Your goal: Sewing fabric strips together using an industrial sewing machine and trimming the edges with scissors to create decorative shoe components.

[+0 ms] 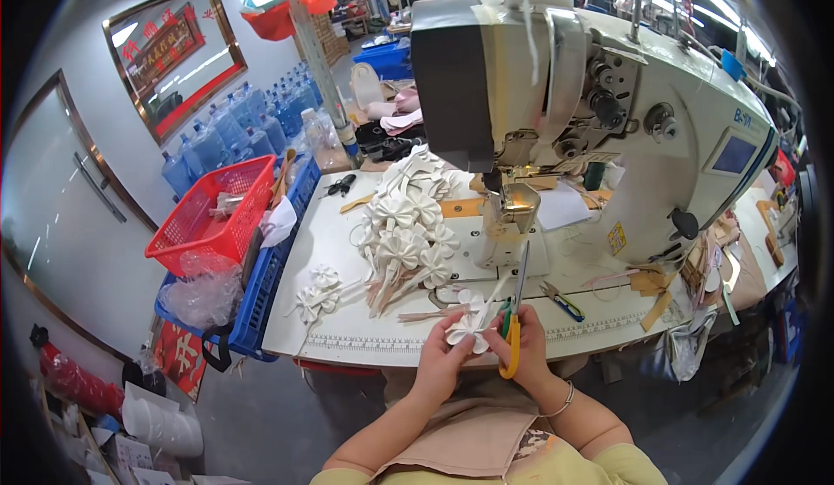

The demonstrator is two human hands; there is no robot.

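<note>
My left hand (441, 356) is closed on a white fabric flower (470, 322) at the front edge of the sewing table. Close beside it, my right hand (530, 343) grips a pair of scissors (510, 356) with yellow handles, the blades pointing up and away from me. The right thumb and fingertips meet the flower's right side. Beyond my hands, a heap of similar white flowers (401, 249) covers the table, their strips trailing toward me. A smaller cluster of flowers (320, 296) lies to the left.
A sewing machine (599, 120) stands over the table, its head just beyond my hands. Thread snips (562, 301) lie at right, near tan scraps (653, 287). Black snips (339, 186) rest at the far left. A red basket (187, 240) sits on a blue crate (252, 303).
</note>
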